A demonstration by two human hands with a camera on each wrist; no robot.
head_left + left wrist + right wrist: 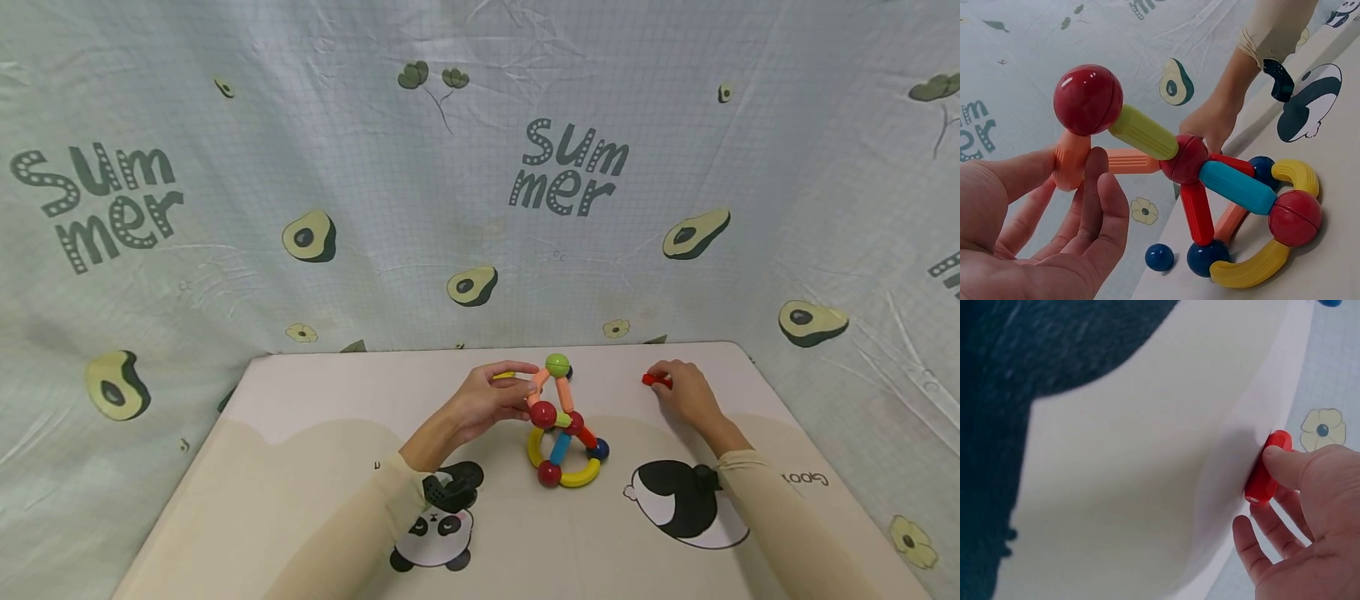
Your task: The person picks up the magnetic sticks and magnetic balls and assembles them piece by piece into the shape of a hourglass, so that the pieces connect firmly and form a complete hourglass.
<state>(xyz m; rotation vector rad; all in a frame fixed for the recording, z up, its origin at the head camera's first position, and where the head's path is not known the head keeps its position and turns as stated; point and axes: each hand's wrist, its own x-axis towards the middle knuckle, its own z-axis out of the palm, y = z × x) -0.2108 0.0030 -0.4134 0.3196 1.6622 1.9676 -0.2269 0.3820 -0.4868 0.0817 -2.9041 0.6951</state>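
A toy structure of magnetic sticks and balls stands on the table, with yellow curved sticks (581,477) in a ring at its base. A blue stick (1239,187), red balls (1087,99) and a yellow-green stick (1144,134) form its middle, topped by a green ball (557,364). My left hand (491,402) pinches an orange stick (1071,164) on the structure's left side, just below a red ball. Off to the right, my right hand (686,396) pinches a short red stick (1262,477) between thumb and fingers, at the table surface.
A loose dark blue ball (1159,257) lies behind the structure. Another yellow piece (505,375) shows partly behind my left hand. The table (315,467) bears a printed panda and a printed head, and a patterned cloth (390,167) hangs along its back edge.
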